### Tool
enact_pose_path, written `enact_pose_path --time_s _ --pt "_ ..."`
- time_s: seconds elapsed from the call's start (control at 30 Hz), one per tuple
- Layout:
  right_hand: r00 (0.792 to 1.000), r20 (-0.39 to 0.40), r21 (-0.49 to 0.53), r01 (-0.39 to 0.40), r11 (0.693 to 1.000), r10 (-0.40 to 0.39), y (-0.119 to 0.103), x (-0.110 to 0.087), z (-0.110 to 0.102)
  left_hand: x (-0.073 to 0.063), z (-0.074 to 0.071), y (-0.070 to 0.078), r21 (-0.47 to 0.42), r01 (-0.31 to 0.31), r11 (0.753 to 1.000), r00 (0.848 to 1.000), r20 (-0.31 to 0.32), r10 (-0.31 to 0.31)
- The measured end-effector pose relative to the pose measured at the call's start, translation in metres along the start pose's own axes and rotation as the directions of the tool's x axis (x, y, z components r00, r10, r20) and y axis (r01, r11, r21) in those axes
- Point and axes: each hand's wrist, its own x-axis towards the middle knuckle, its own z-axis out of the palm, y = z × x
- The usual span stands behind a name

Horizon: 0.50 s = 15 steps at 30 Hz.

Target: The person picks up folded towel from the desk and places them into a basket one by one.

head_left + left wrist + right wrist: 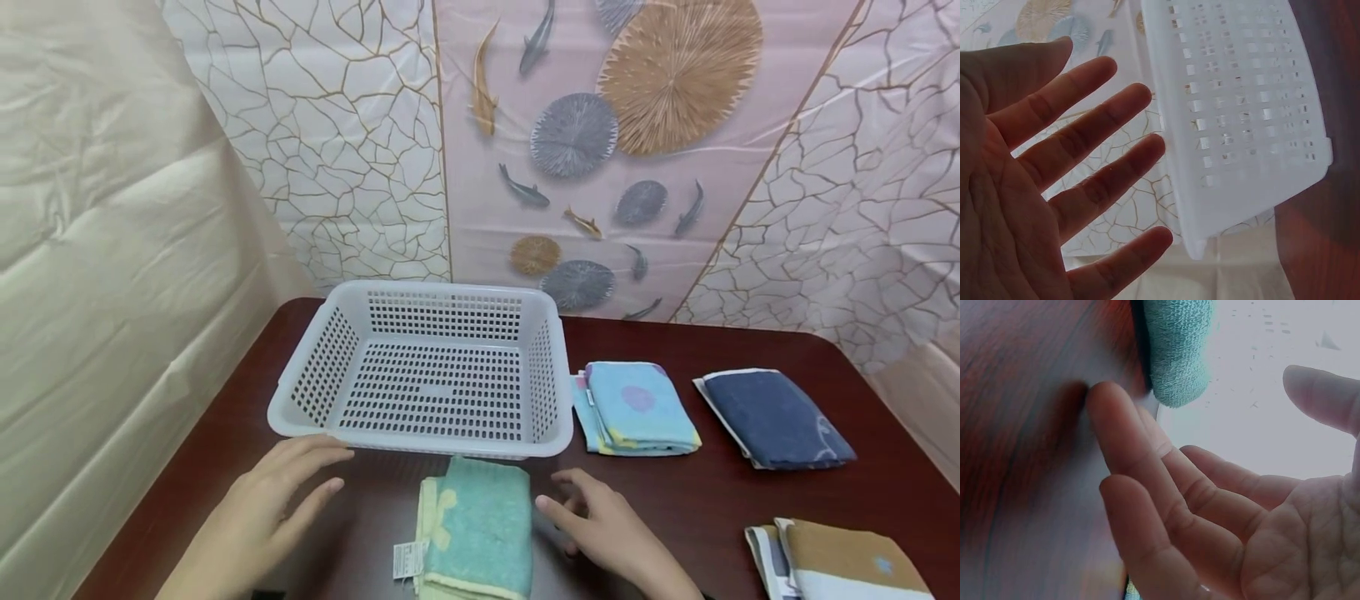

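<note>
A folded green towel point(487, 521) with pale yellow edges and a white label lies on the table between the two hands. To its left, my left hand point(266, 504) hovers near the front left corner of a white plastic basket point(480, 444); the left wrist view shows its fingers point(1094, 187) spread and nothing in the palm. My right hand point(603, 525) is just right of the towel, thumb toward it. In the right wrist view, the right fingers point(1129, 434) are loosely bent and hold nothing, with the green towel point(1179, 353) beyond the fingertips.
A light blue folded towel point(637, 408) lies right of the basket, and a navy folded one point(776, 417) farther right. At the lower right is a brown and white folded towel point(847, 558). Patterned cloth point(360, 150) hangs behind the dark red table point(622, 342).
</note>
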Motion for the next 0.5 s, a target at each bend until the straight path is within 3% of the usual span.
enact_pose_path --time_s 0.17,0.3,0.4,0.5 --pt "1.0 0.013 0.022 -0.008 1.0 0.008 0.003 0.0 0.0 -0.008 0.01 -0.003 0.01 -0.026 1.0 1.0 0.012 0.026" --pt "0.998 0.06 0.091 -0.019 0.996 0.013 0.005 0.0 0.0 -0.01 0.019 0.0 0.003 0.017 1.0 0.993 0.117 -0.017" --pt "0.992 0.125 0.166 -0.052 0.985 0.031 0.007 -0.002 -0.001 -0.009 0.026 0.006 0.008 0.116 0.993 0.961 0.25 -0.114" --pt "0.984 0.172 0.213 -0.086 0.973 0.049 0.008 -0.004 0.0 -0.004 0.032 0.012 0.016 0.233 0.972 0.899 0.376 -0.222"
